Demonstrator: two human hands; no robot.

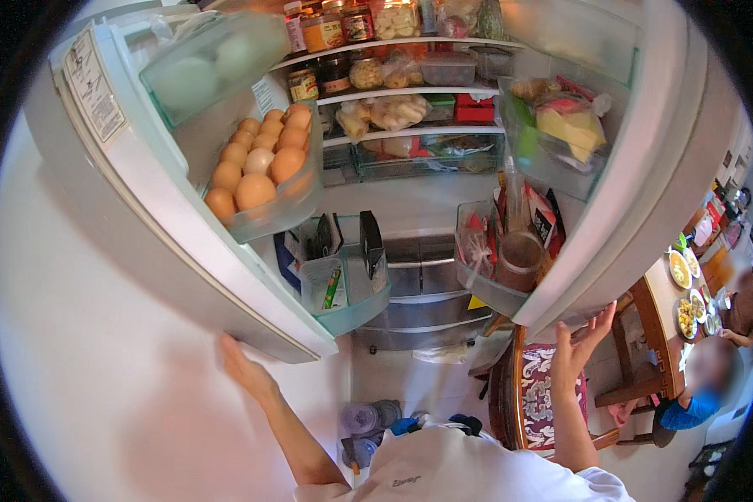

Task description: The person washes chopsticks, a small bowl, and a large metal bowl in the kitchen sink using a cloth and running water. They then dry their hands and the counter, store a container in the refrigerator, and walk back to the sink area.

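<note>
Both doors of a refrigerator stand open before me. My left hand [248, 371] is at the outer face of the left refrigerator door [226, 288], near its lower edge. Fingers spread, my right hand [580, 351] rests against the outside of the right refrigerator door [627, 207]. Brown eggs [256, 191] fill a clear bin in the left door. Below them a door bin [351, 320] holds dark packets and a green tube. In the right door are bagged foods [568, 128] and, lower, a round container [521, 257] with packets. Jars [322, 32], bags and a red box [474, 112] stand on the shelves.
At the right, a wooden dining table [659, 301] bears plates of food, with people seated by it. A wooden chair with a patterned seat [538, 395] is close to my right arm. Large plastic bottles [359, 417] stand on the floor. A pale wall [100, 351] is at the left.
</note>
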